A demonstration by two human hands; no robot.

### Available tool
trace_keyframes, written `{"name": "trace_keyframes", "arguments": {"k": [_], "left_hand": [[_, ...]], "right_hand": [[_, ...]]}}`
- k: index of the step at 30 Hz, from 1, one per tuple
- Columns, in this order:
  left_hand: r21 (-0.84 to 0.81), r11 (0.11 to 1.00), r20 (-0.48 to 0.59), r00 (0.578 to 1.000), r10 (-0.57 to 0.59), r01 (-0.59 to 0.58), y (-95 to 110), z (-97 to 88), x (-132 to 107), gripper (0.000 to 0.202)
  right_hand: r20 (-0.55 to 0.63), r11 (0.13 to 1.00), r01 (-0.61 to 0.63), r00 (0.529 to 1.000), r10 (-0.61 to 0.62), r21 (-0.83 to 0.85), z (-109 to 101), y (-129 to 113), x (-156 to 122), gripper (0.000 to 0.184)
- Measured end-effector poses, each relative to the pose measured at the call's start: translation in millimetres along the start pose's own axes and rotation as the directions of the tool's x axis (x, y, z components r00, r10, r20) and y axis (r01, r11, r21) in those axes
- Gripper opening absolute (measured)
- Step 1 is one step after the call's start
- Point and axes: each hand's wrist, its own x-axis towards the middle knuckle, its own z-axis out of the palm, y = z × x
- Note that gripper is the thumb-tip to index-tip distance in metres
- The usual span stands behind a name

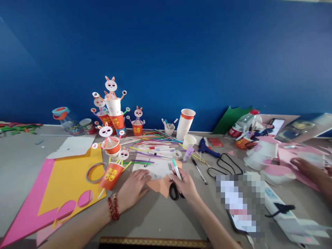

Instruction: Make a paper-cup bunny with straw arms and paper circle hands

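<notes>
My left hand (pixel 133 186), with a red bead bracelet at its wrist, lies flat with fingers stretched out, their tips at the edge of a peach paper scrap (pixel 162 186) and a white sheet (pixel 155 171). Pinched in my right hand (pixel 187 186) is a white marker with a teal cap (pixel 176 168), tilted over the paper. Scissors with black handles (pixel 173 193) lie just beneath that hand. Left of my left hand stands a tilted red paper cup (pixel 112 175) topped by a paper rabbit head (pixel 124 154).
Behind my hands lie several colored sticks and markers (pixel 160 145). A blue glue gun (pixel 207 148) with a black cord sits right of them. Yellow card (pixel 67 176) and a tape roll (pixel 96 173) lie left. At far right, another person's hand (pixel 307 169) rests near pink paper and a power strip (pixel 280 211).
</notes>
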Motion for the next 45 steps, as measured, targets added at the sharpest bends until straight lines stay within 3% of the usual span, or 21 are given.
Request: {"name": "trace_keyframes", "arguments": {"k": [7,10,13,18,23,28,30,34,40,43,45], "left_hand": [[0.142,0.989,0.04,0.998,0.044,-0.049,-1,-2.2,-38,0.043],[0.147,0.987,0.013,0.998,0.066,-0.067,5,-6.2,-55,0.036],[0.067,0.986,0.016,0.988,0.151,-0.151,16,-10.6,-61,0.022],[-0.112,0.95,0.063,0.952,0.299,-0.291,33,-11.3,-52,0.022],[-0.23,0.962,-0.025,0.989,0.147,-0.149,33,-10.7,-33,0.02],[-0.345,0.938,-0.176,0.981,-0.088,0.023,22,-9.6,-10,0.028],[-0.426,0.9,-0.124,0.98,-0.158,0.091,22,-7.7,-2,0.032],[-0.562,0.801,0.011,0.97,-0.242,0.207,26,-1.1,10,0.018],[-0.586,0.777,0.013,0.961,-0.275,0.23,29,6.4,24,0.013],[-0.575,0.791,-0.004,0.965,-0.26,0.211,39,-1.3,17,0.011],[-0.528,0.839,-0.094,0.973,-0.212,0.131,41,-13.9,2,0.015]], "right_hand": [[-0.004,0.993,0.085,0.996,-0.085,-0.087,-1,0,-2,0.024],[0.024,0.965,0.158,0.987,-0.156,-0.209,-1,0,-2,0.023],[0.042,0.935,0.189,0.982,-0.185,-0.3,-1,2,0,0.024],[0.025,0.926,0.197,0.979,-0.2,-0.323,-6,7,2,0.026],[0.009,0.864,0.226,0.969,-0.249,-0.45,-9,-1,-3,0.029],[0.117,0.879,0.28,0.96,-0.254,-0.386,0,-12,-15,0.026],[0.156,0.893,0.275,0.96,-0.234,-0.357,6,-15,-19,0.026],[0.139,0.896,0.285,0.958,-0.252,-0.341,12,-17,-19,0.027],[0.116,0.871,0.31,0.951,-0.288,-0.381,10,-12,-5,0.029],[0.111,0.875,0.307,0.952,-0.286,-0.374,8,-7,-4,0.032],[0.1,0.892,0.295,0.955,-0.278,-0.342,8,-3,-5,0.031]]}}
